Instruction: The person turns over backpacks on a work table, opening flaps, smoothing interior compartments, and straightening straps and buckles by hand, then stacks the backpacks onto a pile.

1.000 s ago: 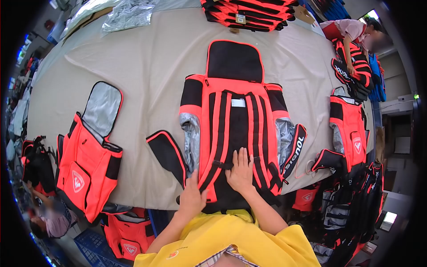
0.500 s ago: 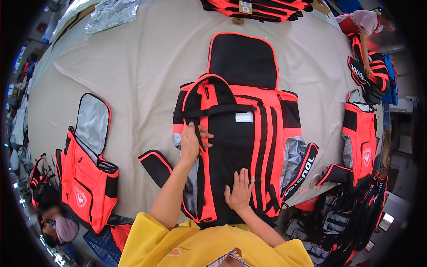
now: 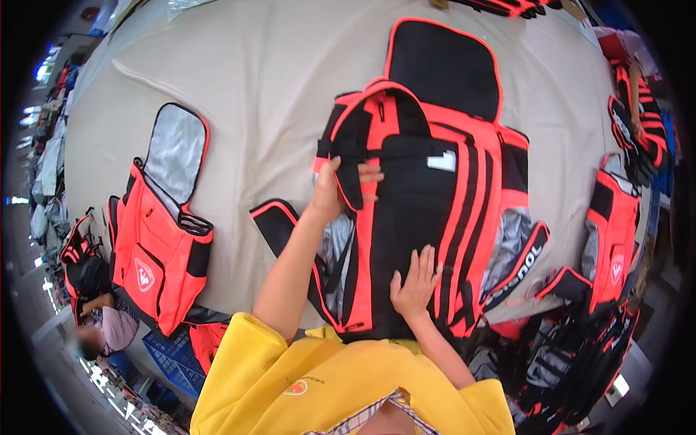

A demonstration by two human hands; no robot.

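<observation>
A coral and black backpack (image 3: 406,239) lies flat on the table in front of me, its black-lined top flap (image 3: 446,69) folded out away from me. My left hand (image 3: 332,190) is closed around a black shoulder strap (image 3: 351,181) near the bag's left side; the thumb is on one side and the fingers on the other. On the lower black back panel my right hand (image 3: 417,283) rests flat, fingers spread, holding nothing. A white label (image 3: 441,161) shows on the upper panel. Silver lining (image 3: 507,235) is visible at the right side opening.
Another coral backpack (image 3: 163,268) with its flap open is at the left edge, and one more (image 3: 612,239) at the right. Stacked bags (image 3: 507,6) sit at the far edge. Co-workers (image 3: 116,326) are at the lower left and upper right. Cream cloth (image 3: 268,94) covers the table.
The camera view has shifted, so the backpack and other bags appear elsewhere in the frame. My left hand stays on the strap and my right hand stays flat on the panel.
</observation>
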